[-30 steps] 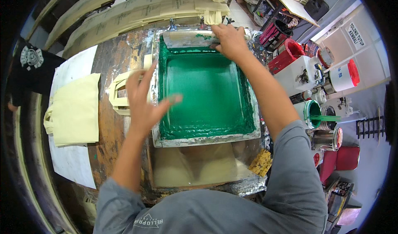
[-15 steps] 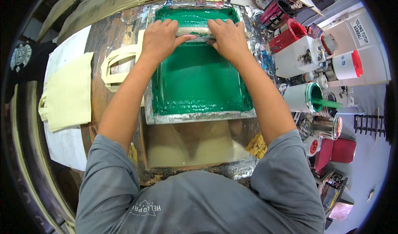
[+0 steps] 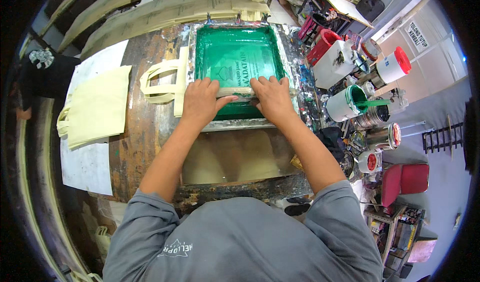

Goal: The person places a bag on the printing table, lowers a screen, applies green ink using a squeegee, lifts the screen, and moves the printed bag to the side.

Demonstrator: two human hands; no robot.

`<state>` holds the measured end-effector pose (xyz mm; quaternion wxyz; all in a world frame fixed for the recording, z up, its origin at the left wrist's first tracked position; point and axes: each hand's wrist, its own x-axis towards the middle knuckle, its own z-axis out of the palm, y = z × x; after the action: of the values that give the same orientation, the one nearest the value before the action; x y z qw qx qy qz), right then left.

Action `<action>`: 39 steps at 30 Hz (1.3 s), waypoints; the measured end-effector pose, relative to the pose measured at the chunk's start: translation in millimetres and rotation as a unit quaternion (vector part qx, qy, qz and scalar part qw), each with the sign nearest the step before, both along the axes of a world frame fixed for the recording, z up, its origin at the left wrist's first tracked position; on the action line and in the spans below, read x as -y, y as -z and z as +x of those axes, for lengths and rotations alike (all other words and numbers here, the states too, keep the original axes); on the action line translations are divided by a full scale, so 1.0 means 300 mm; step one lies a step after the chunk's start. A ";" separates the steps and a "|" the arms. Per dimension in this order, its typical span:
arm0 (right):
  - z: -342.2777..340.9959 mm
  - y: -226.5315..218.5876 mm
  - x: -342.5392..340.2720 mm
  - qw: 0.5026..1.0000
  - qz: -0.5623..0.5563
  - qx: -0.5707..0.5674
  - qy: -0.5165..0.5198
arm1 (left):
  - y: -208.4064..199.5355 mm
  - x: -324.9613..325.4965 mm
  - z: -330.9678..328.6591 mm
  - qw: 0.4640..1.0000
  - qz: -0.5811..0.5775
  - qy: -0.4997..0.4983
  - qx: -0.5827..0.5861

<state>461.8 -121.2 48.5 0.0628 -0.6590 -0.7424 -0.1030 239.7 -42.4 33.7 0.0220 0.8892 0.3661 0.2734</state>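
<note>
A wooden-handled squeegee lies crosswise over a screen-printing frame. My left hand is wrapped around the squeegee's left part, thumb pointing inward. Around its right part closes my right hand. The blade edge is hidden behind my hands and the handle. Beyond the squeegee, dark lettering and a design show through the green mesh. Thick green ink lines the inner edges, and a darker green strip lies on the near side. From under the frame's left side a cream cloth bag sticks out with its handle loop.
Folded cream bags lie on white paper at the table's left. Clamps hold the frame's far edge. On the right stand a white bucket with green ink, a white jug and several tins. Racks of cream bags stretch behind.
Both hands have drawn the squeegee toward me, from the far end of the screen to its near part. Lettering now shows in the mesh where solid green covered it.
</note>
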 end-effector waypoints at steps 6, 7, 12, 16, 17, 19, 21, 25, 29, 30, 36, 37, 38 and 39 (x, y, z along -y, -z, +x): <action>-0.046 0.079 0.143 0.998 -0.004 -0.062 0.023 | 0.150 0.127 -0.238 0.992 0.026 -0.094 0.076; -0.059 0.104 0.172 0.997 -0.004 -0.066 0.031 | 0.184 0.138 -0.280 0.989 -0.047 -0.136 0.028; -0.073 0.019 0.170 0.996 0.015 -0.086 0.033 | 0.174 0.169 -0.311 0.953 -0.220 -0.208 -0.011; -0.022 -0.255 0.033 0.986 0.163 -0.030 -0.006 | 0.028 0.121 -0.216 0.862 -0.256 -0.107 0.425; 0.002 -0.302 -0.025 0.971 0.235 -0.015 -0.027 | 0.009 0.090 -0.201 0.831 -0.240 -0.078 0.495; 0.048 -0.387 -0.115 0.964 0.263 -0.002 -0.033 | 0.017 0.035 -0.190 0.859 -0.172 -0.107 0.469; 0.061 -0.477 -0.195 0.954 0.296 -0.011 -0.039 | 0.084 -0.024 -0.204 0.941 -0.063 -0.211 0.255; 0.065 -0.601 -0.251 0.965 0.255 -0.064 -0.003 | 0.302 -0.054 -0.251 0.940 -0.113 -0.308 0.092; 0.069 -0.624 -0.267 0.975 0.208 -0.080 0.016 | 0.337 -0.052 -0.282 0.915 -0.187 -0.318 0.165; 0.073 -0.619 -0.272 0.969 0.237 -0.071 0.001 | 0.308 -0.063 -0.274 0.919 -0.186 -0.287 0.195; 0.084 -0.604 -0.281 0.955 0.292 -0.036 -0.023 | 0.136 -0.243 -0.299 0.954 0.038 -0.181 0.235; 0.084 -0.611 -0.285 0.963 0.267 -0.038 -0.015 | 0.138 -0.312 -0.355 0.941 -0.021 -0.214 0.261; 0.087 -0.618 -0.288 0.969 0.244 -0.039 -0.009 | 0.140 -0.388 -0.447 0.938 -0.026 -0.195 0.285; 0.088 -0.619 -0.287 0.963 0.264 -0.052 -0.012 | 0.159 -0.441 -0.556 0.930 -0.056 -0.223 0.287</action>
<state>488.0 -35.0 234.1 0.2737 -0.6147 -0.6924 -0.2603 72.9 89.9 -14.0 0.1143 0.6655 0.5478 0.4939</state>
